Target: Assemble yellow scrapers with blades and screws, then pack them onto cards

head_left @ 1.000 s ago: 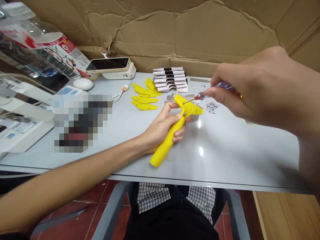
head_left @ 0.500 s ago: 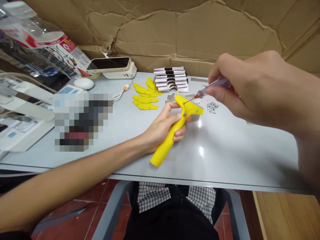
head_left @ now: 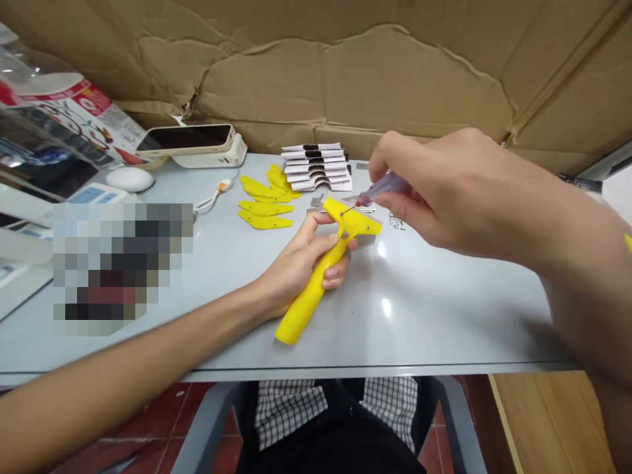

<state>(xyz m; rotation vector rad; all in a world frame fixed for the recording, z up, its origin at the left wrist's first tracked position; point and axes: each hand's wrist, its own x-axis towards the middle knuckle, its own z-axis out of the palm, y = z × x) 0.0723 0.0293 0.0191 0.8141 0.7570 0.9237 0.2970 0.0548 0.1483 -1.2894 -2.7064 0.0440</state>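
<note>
My left hand [head_left: 309, 260] is wrapped round the neck of a yellow scraper [head_left: 312, 296], whose round handle slants down toward the table's front edge. Two screw heads show on its flared head. In my right hand [head_left: 434, 184] is a screwdriver [head_left: 380, 189] with a clear purplish handle. Its tip meets the left screw [head_left: 341, 214] on the scraper head. Behind the scraper, partly covered, lie metal blades [head_left: 318, 202]. A heap of small screws [head_left: 395, 221] is partly hidden by my right hand.
Several yellow plates [head_left: 266, 207] lie left of a stack of white-and-black paper packets [head_left: 316, 168]. Farther left are a phone [head_left: 187, 138] on a white block, a white mouse [head_left: 130, 179], a cable [head_left: 210, 201] and a large bottle [head_left: 83, 112]. Cardboard [head_left: 276, 79] lines the back of the table [head_left: 444, 329].
The view has shifted, so the table's things appear farther left and lower. Both hands keep their grips, and the screwdriver tip stays at the left screw.
</note>
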